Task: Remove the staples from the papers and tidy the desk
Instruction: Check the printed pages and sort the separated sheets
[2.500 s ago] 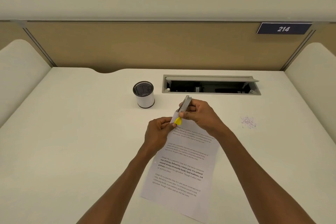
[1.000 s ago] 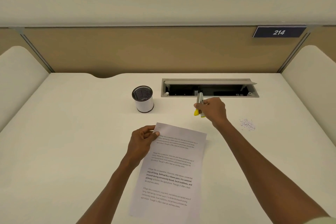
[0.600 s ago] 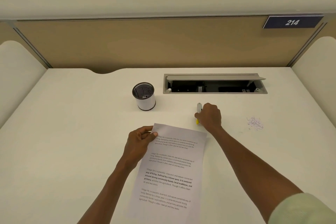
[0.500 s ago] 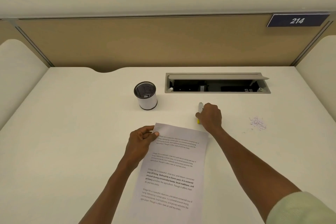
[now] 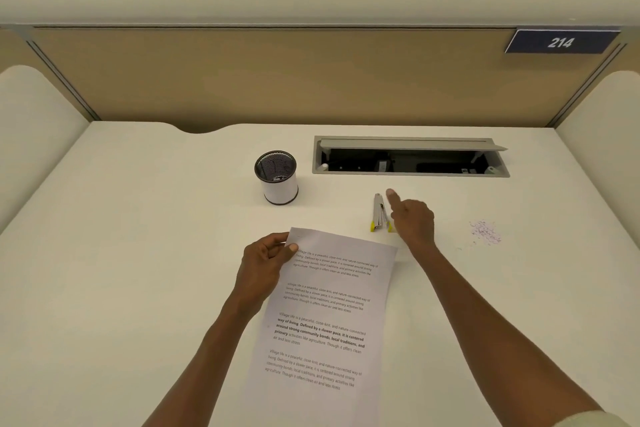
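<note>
Your left hand (image 5: 265, 262) is pinching the top-left corner of the paper (image 5: 322, 322), thumb on top, fingers curled under. The sheet is lying flat on the worktop (image 5: 138, 270) between your forearms, white, four blocks of printed text, one partly bold. No staple is showing at that corner; too small to tell for sure. The staple remover (image 5: 380, 212) is sitting just left of your right hand (image 5: 414, 220): slim metal body, yellow tips pointing toward you. Your right hand is holding nothing, index finger extended, other fingers loosely curled, beside the tool; contact unclear. Pulled staples (image 5: 485, 232) are sitting in a small scattered pile well right of that hand. A round mesh pen cup (image 5: 277, 178) is standing beyond your left hand. An open cable tray (image 5: 410, 156) is lying beyond your right hand.
</note>
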Available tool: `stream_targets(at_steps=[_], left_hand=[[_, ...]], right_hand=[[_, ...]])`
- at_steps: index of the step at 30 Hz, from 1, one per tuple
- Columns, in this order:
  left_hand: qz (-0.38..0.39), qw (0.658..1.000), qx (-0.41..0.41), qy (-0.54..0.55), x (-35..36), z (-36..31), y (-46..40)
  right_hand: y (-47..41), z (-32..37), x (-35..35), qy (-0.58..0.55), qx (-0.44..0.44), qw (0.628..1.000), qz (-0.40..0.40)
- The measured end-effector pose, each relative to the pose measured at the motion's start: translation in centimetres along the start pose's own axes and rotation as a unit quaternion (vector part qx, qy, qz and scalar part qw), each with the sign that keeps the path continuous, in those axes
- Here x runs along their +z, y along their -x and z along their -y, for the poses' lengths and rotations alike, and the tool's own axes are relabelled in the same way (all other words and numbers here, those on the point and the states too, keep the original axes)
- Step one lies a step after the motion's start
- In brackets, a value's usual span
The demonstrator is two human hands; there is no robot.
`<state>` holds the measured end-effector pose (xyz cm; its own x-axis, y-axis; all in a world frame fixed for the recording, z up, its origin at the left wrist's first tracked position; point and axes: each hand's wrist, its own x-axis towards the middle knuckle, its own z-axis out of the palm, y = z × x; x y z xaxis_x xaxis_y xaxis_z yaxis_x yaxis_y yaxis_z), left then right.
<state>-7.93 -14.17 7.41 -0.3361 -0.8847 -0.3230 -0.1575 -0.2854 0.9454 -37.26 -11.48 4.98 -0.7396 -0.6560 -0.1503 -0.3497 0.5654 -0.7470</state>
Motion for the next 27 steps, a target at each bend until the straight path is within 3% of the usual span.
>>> stream_targets(at_steps=[2,4,7,9,12,18,27], left_hand=[[-0.003,1.000,0.007,0.005,-0.1,-0.1,0.3],[-0.006,1.000,0.012,0.014,-0.2,-0.3,0.7],[-0.007,0.999,0.023,0.036,-0.2,-0.9,1.2],[-0.010,0.998,0.037,0.049,-0.1,-1.5,1.6],[-0.023,0.996,0.059,0.065,0.0,-2.3,2.2],[-0.086,0.987,0.115,0.071,0.4,-5.2,3.9],[-0.125,0.964,0.227,0.065,1.5,-8.9,7.5]], right_hand=[[1.5,-1.3,-1.4,-0.218,0.052,0.973,0.060],[3.3,-3.0,-2.6,-0.362,0.084,0.908,0.193],[6.1,-5.1,-3.1,-0.390,0.065,0.856,0.334],[8.0,-5.4,-3.1,-0.367,0.055,0.856,0.359],[10.3,-4.6,-3.2,-0.333,0.030,0.882,0.331],[12.9,-0.9,-5.1,-0.305,-0.054,0.930,0.197],[15.5,2.5,-8.6,-0.293,-0.164,0.939,0.070]])
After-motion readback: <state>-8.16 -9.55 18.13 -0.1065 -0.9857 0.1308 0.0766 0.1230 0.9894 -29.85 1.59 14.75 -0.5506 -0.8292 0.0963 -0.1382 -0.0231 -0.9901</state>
